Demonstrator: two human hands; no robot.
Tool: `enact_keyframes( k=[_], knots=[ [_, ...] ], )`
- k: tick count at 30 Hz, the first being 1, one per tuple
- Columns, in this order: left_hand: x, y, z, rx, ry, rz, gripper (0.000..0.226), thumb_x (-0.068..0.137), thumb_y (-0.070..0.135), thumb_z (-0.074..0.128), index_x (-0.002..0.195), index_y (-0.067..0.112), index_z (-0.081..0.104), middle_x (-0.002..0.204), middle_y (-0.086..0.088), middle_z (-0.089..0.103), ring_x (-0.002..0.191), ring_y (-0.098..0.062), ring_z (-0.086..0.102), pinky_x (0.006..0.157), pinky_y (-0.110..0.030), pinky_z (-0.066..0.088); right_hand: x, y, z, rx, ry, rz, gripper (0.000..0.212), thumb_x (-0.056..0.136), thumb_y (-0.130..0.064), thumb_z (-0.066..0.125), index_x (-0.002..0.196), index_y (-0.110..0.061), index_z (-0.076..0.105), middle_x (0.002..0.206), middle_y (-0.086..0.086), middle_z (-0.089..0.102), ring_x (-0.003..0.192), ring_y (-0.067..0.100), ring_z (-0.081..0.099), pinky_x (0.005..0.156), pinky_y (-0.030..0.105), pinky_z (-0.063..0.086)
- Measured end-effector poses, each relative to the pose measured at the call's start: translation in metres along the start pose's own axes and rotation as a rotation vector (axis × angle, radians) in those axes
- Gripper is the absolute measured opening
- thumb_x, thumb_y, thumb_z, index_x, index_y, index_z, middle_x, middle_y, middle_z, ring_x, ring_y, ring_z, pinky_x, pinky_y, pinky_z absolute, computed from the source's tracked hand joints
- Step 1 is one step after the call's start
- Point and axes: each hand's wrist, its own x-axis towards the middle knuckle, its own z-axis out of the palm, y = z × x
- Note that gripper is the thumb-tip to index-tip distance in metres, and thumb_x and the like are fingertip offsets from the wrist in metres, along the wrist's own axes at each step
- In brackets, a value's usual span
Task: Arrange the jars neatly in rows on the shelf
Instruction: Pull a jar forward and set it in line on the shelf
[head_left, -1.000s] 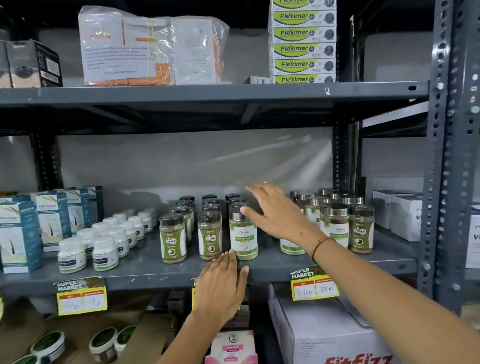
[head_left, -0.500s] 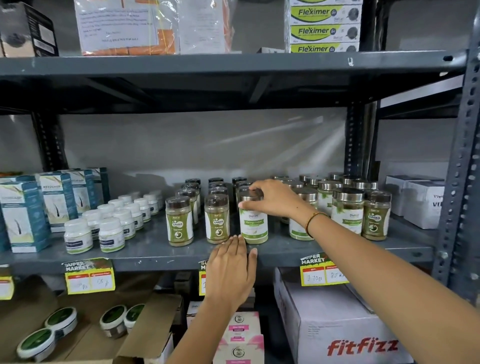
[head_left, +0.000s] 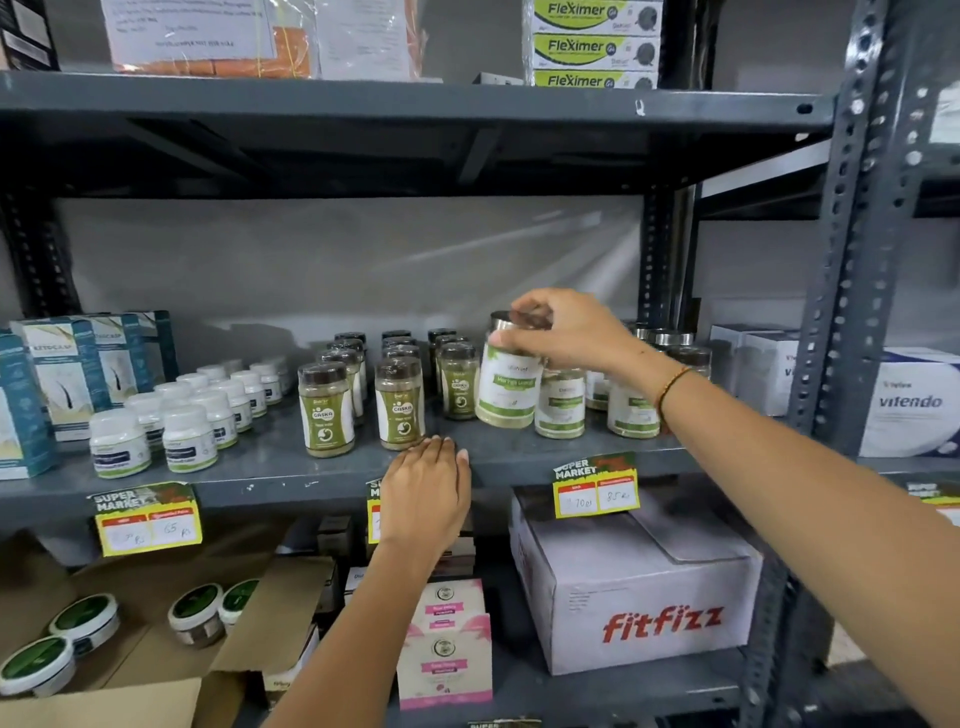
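A person's right hand (head_left: 563, 332) holds a white-labelled jar (head_left: 508, 384) by its lid at a grey shelf (head_left: 260, 470).

Head view: the fingers (head_left: 522, 304) are clamped round the silver lid, and the jar hangs tilted between the rows of green jars (head_left: 326, 410) and more white jars (head_left: 560, 402). The left hand (head_left: 426, 493) rests flat and open on the shelf edge. The jar looks rigid, smooth and light enough for one hand; a grip round the body would likely be steadier.
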Motion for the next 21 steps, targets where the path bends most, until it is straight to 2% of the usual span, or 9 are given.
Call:
enact_keyframes(
  k=[2, 4, 6, 8, 13, 15, 19, 21],
  knots=[
    [0.0, 0.001, -0.001, 0.004, -0.002, -0.001, 0.043, 0.097, 0.032, 0.034, 0.115, 0.007, 0.065, 0.118, -0.01, 0.069, 0.114, -0.021, 0.06, 0.101, -0.035, 0.044, -0.01, 0.004, -0.021, 0.071, 0.014, 0.051, 0.081, 0.063, -0.074, 0.069, 0.128, -0.025, 0.063, 0.116, -0.013, 0.063, 0.102, 0.009, 0.065, 0.075, 0.031, 0.061],
    [0.0, 0.002, -0.001, 0.003, -0.002, -0.003, 0.042, 0.097, 0.031, 0.036, 0.113, 0.006, 0.066, 0.115, -0.011, 0.07, 0.112, -0.021, 0.062, 0.1, -0.035, 0.045, -0.017, 0.012, -0.041, 0.095, 0.018, 0.094, 0.076, 0.061, -0.073, 0.072, 0.121, -0.027, 0.066, 0.105, -0.017, 0.061, 0.093, 0.006, 0.065, 0.059, 0.024, 0.06],
    [0.0, 0.002, -0.001, 0.004, -0.005, -0.003, 0.041, 0.097, 0.03, 0.038, 0.112, 0.006, 0.067, 0.114, -0.012, 0.07, 0.111, -0.022, 0.062, 0.099, -0.036, 0.046, -0.022, 0.023, -0.059, 0.071, 0.012, 0.141, 0.07, 0.061, -0.071, 0.076, 0.115, -0.028, 0.068, 0.104, -0.012, 0.064, 0.089, 0.006, 0.067, 0.054, 0.022, 0.058],
    [0.0, 0.002, -0.001, 0.009, -0.003, 0.001, 0.04, 0.096, 0.03, 0.039, 0.11, 0.005, 0.067, 0.113, -0.013, 0.07, 0.11, -0.023, 0.063, 0.098, -0.037, 0.047, -0.026, 0.037, -0.076, 0.012, 0.004, 0.183, 0.066, 0.058, -0.072, 0.077, 0.108, -0.029, 0.07, 0.102, -0.01, 0.068, 0.087, 0.008, 0.07, 0.055, 0.025, 0.06],
    [0.0, 0.0, 0.002, 0.01, 0.009, 0.0, 0.04, 0.096, 0.029, 0.04, 0.11, 0.005, 0.068, 0.112, -0.013, 0.071, 0.109, -0.024, 0.063, 0.098, -0.037, 0.047, -0.035, 0.072, -0.111, -0.201, -0.057, 0.308, 0.059, 0.057, -0.076, 0.075, 0.092, -0.029, 0.072, 0.091, -0.006, 0.072, 0.08, 0.011, 0.069, 0.048, 0.018, 0.054],
    [0.001, -0.001, 0.004, 0.009, 0.015, 0.002, 0.04, 0.096, 0.029, 0.04, 0.11, 0.005, 0.068, 0.112, -0.013, 0.071, 0.109, -0.024, 0.063, 0.098, -0.037, 0.048, -0.037, 0.087, -0.121, -0.28, -0.079, 0.363, 0.059, 0.059, -0.074, 0.075, 0.092, -0.026, 0.072, 0.092, -0.002, 0.073, 0.081, 0.015, 0.07, 0.048, 0.02, 0.054],
    [0.0, -0.001, 0.005, 0.01, 0.044, 0.003, 0.041, 0.095, 0.028, 0.038, 0.105, 0.004, 0.069, 0.107, -0.013, 0.073, 0.103, -0.025, 0.066, 0.093, -0.038, 0.051, -0.037, 0.115, -0.132, -0.408, -0.103, 0.476, 0.06, 0.062, -0.066, 0.078, 0.098, -0.019, 0.07, 0.102, 0.004, 0.073, 0.091, 0.02, 0.068, 0.069, 0.034, 0.063],
    [0.0, -0.001, 0.005, 0.002, 0.055, 0.0, 0.043, 0.093, 0.03, 0.037, 0.105, 0.004, 0.07, 0.106, -0.013, 0.073, 0.103, -0.025, 0.066, 0.092, -0.039, 0.051, -0.036, 0.127, -0.133, -0.44, -0.11, 0.521, 0.062, 0.063, -0.063, 0.081, 0.101, -0.015, 0.07, 0.106, 0.008, 0.072, 0.094, 0.023, 0.068, 0.072, 0.036, 0.063]
  ],
)
